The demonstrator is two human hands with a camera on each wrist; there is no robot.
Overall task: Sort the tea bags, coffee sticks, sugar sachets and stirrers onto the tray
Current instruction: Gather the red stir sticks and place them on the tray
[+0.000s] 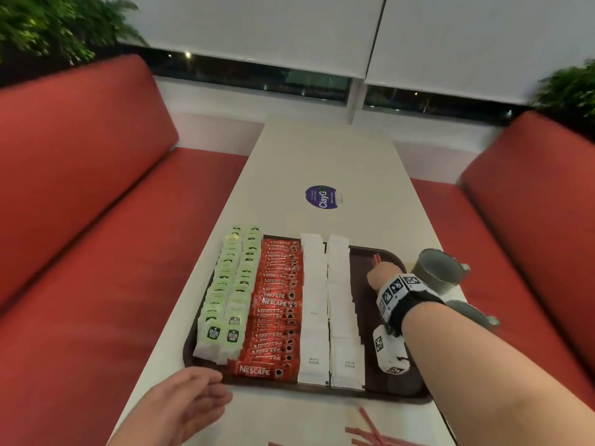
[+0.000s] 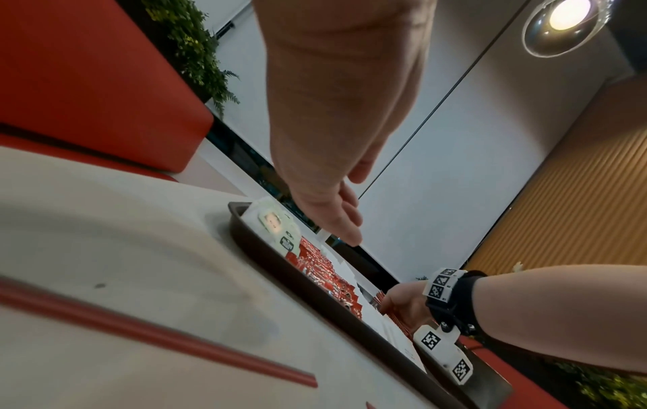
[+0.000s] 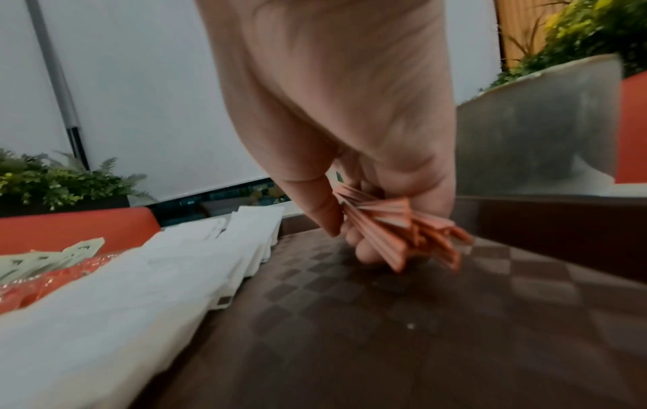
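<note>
A dark brown tray [image 1: 396, 386] lies on the white table. On it, from left to right, run rows of green tea bags [image 1: 230, 294], red coffee sticks [image 1: 277, 304] and white sugar sachets [image 1: 328, 304]. My right hand [image 1: 381, 275] grips a bundle of red stirrers [image 3: 395, 232] low over the bare right strip of the tray [image 3: 402, 318]. My left hand [image 1: 196, 403] hovers with relaxed fingers at the tray's near left corner, holding nothing. More loose stirrers [image 1: 370, 429] lie on the table in front of the tray.
Two metal cups [image 1: 436, 268] stand at the table's right edge, just right of my right wrist. Red bench seats [image 1: 96, 220] flank the table on both sides. A round purple sticker [image 1: 320, 197] sits on the table beyond the tray.
</note>
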